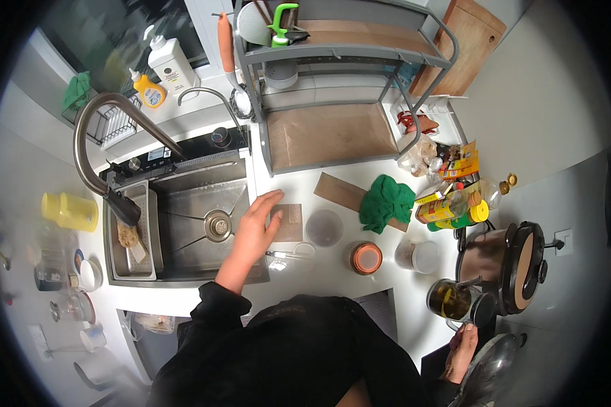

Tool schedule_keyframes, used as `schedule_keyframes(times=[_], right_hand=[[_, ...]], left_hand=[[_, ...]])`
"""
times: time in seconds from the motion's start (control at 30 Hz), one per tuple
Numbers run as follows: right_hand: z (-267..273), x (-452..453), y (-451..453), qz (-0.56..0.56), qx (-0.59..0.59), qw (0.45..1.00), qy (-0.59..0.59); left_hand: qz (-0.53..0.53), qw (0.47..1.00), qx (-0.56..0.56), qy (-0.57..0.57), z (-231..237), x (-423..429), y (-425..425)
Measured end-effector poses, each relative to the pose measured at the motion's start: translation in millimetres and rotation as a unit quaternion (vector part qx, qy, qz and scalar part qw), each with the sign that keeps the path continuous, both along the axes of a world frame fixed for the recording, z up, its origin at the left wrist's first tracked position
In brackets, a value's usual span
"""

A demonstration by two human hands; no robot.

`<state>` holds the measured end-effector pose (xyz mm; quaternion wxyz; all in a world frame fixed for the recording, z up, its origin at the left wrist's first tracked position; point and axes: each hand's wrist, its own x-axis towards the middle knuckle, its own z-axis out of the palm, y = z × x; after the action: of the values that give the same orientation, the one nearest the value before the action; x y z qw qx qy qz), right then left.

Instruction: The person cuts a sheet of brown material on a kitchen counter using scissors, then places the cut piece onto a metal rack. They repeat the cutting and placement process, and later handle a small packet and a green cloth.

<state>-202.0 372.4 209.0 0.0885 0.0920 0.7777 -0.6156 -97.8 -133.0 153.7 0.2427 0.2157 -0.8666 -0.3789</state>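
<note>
My left hand point(257, 221) hovers at the right rim of the steel sink point(183, 229), thumb apart from the fingers and nothing in it. Close by are a brown patterned square point(291, 223), a translucent round lid point(324, 228) and a slim utensil point(285, 253) of unclear kind. At the right, my right hand point(462, 351) grips the handle of a glass oil jug point(450, 300) with a black lid and dark yellowish liquid inside. The jug is tilted in view, beside a rice cooker point(494, 264). Between my hands stand an orange-lidded jar point(366, 258) and a clear lidded jar point(418, 256).
A green cloth point(387, 203) lies across a brown strip point(338, 192). Bottles point(455, 206) and food packets crowd the right corner. A grey two-tier rack point(331, 135) rises at the back. The curved faucet point(102, 102) arches over the sink; a pan lid point(494, 366) is lower right.
</note>
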Motion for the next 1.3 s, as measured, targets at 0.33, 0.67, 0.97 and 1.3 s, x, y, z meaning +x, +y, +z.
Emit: schedule_keyframes(times=[0.33, 0.67, 0.97, 1.3], right_hand=[[14, -89, -235, 0.275, -0.107, 0.954, -0.053], [-83, -130, -447, 0.413, -0.179, 0.875, -0.176], [-117, -124, -507, 0.413, -0.177, 0.871, -0.199], [-121, -117, -505, 0.44, -0.151, 0.86, -0.208]], left_hand=[[0.046, 0.998, 0.03, -0.006, -10, 39, -6], [0.124, 0.986, 0.097, -0.054, -23, 106, -8], [0.15, 0.977, 0.124, -0.084, -40, 108, -14], [0.097, 0.99, 0.068, -0.07, -37, 84, -11]])
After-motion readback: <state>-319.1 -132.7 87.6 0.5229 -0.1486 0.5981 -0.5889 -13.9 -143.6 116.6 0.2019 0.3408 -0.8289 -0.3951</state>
